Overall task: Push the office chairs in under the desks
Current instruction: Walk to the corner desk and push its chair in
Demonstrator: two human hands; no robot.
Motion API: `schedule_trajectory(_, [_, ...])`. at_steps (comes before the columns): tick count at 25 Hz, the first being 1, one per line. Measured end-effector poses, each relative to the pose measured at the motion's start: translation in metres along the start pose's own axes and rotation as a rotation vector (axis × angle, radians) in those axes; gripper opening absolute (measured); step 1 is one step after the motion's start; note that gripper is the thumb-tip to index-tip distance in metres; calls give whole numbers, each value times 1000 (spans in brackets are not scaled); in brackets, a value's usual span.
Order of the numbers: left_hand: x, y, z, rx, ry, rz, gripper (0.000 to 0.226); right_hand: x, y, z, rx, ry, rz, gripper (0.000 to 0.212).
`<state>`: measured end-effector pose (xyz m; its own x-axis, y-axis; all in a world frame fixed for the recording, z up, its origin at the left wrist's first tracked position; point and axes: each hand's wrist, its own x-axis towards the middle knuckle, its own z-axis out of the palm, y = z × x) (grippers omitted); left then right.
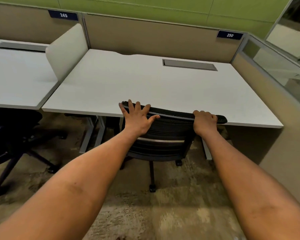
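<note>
Both your hands are on the top edge of the black mesh office chair (163, 134). Your left hand (138, 116) lies flat w/ fingers spread over the backrest top, not closed. Your right hand (204, 121) is curled tight around the rim near its right end. Chair backrest touches the front edge of the white surface (145, 84) marked 250, seat under it. A 2nd chair (16, 135) stands at the left, by the surface marked 249.

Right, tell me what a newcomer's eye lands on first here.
Two bare forearms reach in from the bottom, the left hand spread flat and the right hand curled over the top edge of a black mesh office chair at the near edge of the white desk. Behind, a navy tag reading 250 marks the beige partition.
</note>
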<state>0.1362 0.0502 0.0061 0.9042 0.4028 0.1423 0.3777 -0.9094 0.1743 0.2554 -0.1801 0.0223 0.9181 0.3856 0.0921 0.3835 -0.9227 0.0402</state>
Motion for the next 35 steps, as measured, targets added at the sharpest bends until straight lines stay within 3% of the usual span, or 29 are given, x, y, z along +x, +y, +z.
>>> schedule_trajectory(11, [-6, 13, -1, -30, -61, -20, 75, -5, 9, -6, -29, -23, 34, 40])
schedule_trajectory(25, [22, 32, 14, -49, -115, -24, 72, 22, 22, 1, -64, 8, 73, 31])
schedule_trajectory(31, [-6, 11, -4, 9, -103, 88, 72, 3, -1, -8, 45, -89, 168, 63])
schedule_trajectory(35, [-62, -8, -2, -56, 41, 92, 71, -58, -36, 16, 235, 102, 108, 83])
